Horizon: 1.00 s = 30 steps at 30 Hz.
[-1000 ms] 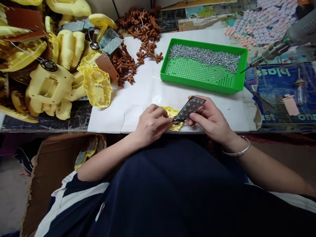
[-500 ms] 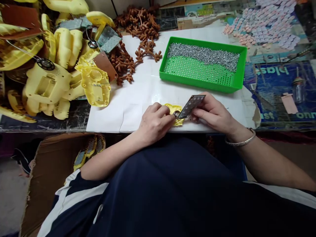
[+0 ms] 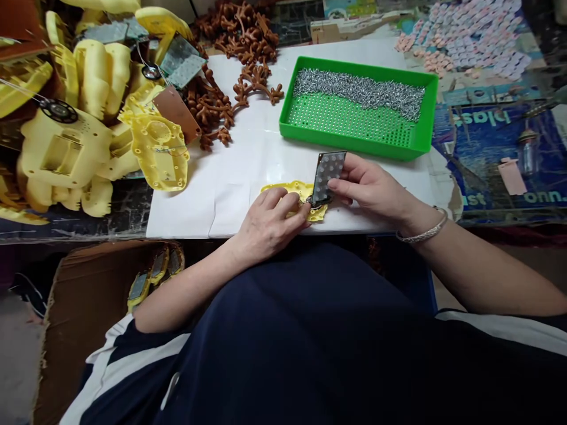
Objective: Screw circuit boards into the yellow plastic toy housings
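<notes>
My right hand (image 3: 367,186) pinches a grey circuit board (image 3: 328,171) with rows of pale round dots, thumb on the near face. The board is tilted up on edge. Its lower end meets a yellow plastic shell half (image 3: 318,215), which lies open on the white sheet at the table's front edge. Over the left part of that shell is my left hand (image 3: 275,219), fingers curled on it and fingertips at a small dark round speaker (image 3: 309,202). The fingers cover most of the speaker and much of the shell.
Behind my hands stands a green tray (image 3: 354,139) of small screws (image 3: 354,88). Yellow shells (image 3: 66,147) pile up at left, beside brown branch-like parts (image 3: 254,82). Small pinkish parts (image 3: 473,35) spread at far right. A cardboard box (image 3: 84,307) sits below the table's left side.
My right hand has turned the circuit board more upright, its dotted face now more toward me. More of the yellow shell shows above my left hand. The whole view has shifted slightly.
</notes>
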{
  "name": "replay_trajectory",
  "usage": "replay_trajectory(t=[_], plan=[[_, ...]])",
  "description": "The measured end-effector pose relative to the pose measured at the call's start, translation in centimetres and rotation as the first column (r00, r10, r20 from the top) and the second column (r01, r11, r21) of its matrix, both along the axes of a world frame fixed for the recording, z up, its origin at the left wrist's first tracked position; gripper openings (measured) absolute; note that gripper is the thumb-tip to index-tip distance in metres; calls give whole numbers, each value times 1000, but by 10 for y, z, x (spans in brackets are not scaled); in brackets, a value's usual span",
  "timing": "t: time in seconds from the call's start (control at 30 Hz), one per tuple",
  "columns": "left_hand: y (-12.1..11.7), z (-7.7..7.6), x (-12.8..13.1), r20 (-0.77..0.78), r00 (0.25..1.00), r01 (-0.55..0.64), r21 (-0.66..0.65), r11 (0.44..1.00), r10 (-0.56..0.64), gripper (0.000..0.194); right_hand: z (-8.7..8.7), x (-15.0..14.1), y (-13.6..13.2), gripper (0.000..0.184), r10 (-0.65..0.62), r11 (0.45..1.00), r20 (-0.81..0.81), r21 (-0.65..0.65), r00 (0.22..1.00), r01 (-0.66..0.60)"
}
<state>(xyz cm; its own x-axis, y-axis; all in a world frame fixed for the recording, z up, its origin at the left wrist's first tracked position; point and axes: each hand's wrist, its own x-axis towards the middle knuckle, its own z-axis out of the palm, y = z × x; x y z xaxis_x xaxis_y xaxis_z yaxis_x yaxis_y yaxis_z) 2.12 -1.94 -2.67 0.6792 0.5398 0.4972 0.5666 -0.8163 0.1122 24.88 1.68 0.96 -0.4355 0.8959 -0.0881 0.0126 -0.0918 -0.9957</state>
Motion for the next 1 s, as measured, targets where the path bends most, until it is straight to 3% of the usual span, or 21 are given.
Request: replay_trajectory(t=[0.13, 0.3, 0.5, 0.77, 1.0], plan=[[0, 0, 0, 11, 1000, -16, 59, 998, 15, 18, -3, -2, 2, 28, 31, 999, -3, 32, 1000, -31], [-1, 0, 0, 5, 1000, -19, -6, 1000, 19, 19, 0, -2, 6, 23, 75, 997, 31, 26, 997, -76], [-1, 0, 0, -11, 999, -37, 25, 999, 38, 19, 8, -4, 11, 23, 83, 997, 74, -10, 994, -82], [0, 1, 1, 24, 1000, -14, 59, 998, 13, 18, 17, -8, 28, 21, 230, 971, 155, 31, 961, -237], [1, 2, 2, 31, 999, -21, 86, 996, 19, 17, 26, -15, 33, 26, 205, 979, 203, -49, 958, -199]])
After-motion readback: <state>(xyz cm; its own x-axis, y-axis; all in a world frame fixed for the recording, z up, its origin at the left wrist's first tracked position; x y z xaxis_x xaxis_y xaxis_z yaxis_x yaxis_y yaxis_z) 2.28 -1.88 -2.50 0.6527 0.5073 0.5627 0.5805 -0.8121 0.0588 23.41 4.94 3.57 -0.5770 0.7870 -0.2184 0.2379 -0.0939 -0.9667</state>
